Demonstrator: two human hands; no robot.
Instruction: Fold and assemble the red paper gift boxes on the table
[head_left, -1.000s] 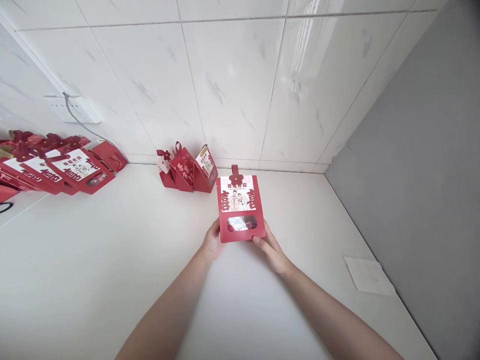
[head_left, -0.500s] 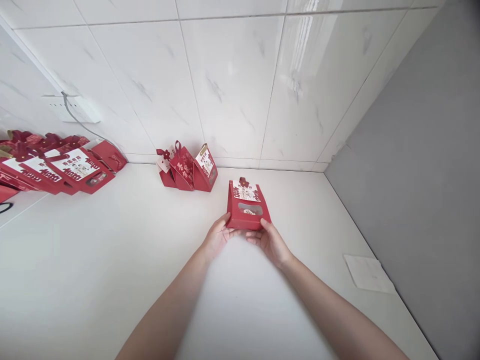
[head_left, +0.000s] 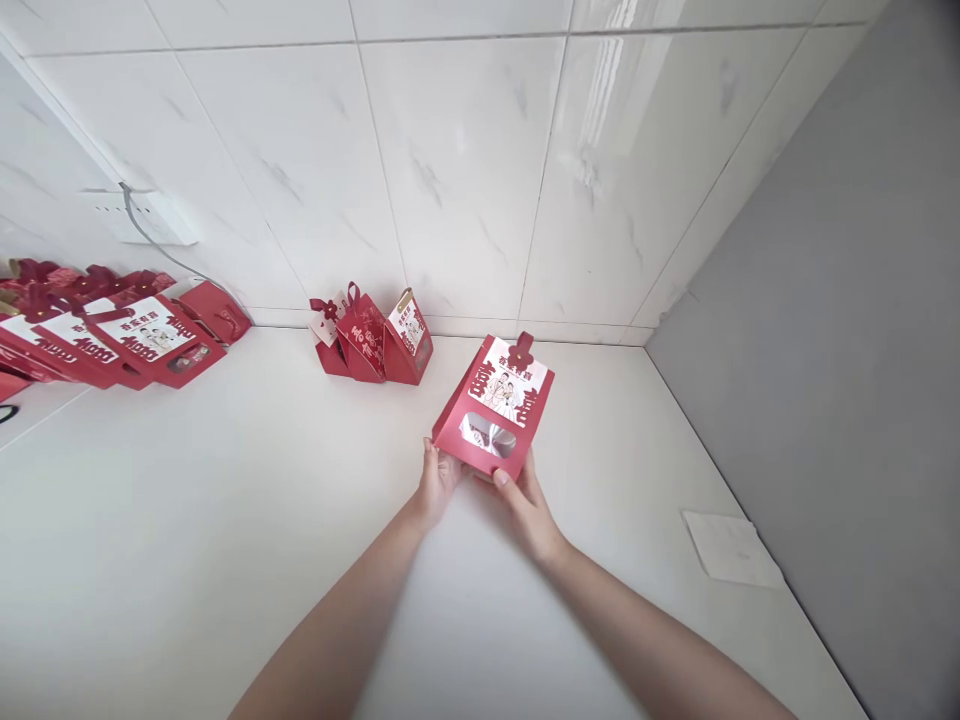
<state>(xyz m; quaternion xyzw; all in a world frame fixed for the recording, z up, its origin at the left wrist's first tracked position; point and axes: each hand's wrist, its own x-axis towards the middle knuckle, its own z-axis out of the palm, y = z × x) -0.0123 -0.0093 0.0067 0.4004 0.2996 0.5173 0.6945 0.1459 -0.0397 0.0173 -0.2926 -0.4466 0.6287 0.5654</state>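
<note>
Between my two hands is a red gift box (head_left: 457, 432), tilted so that its printed front faces me. A white label with a cartoon couple, a small clear window and a dark red flower ribbon at the top show on it. My left hand (head_left: 436, 484) grips the lower left corner, thumb at the edge and the other fingers partly hidden underneath. At the lower right, my right hand (head_left: 536, 515) has its thumb on the front face and its fingers behind the box.
Three similar red boxes (head_left: 407, 365) stand by the tiled wall. Several more red boxes (head_left: 161, 340) lean in a row at the left, under a wall socket (head_left: 161, 218) with a grey cable. A white sheet (head_left: 731, 548) lies near the table's right edge.
The gift box has tipped back and turned clockwise, so its label shows larger. My right hand has shifted its grip along the bottom edge; my left hand has moved slightly down.
</note>
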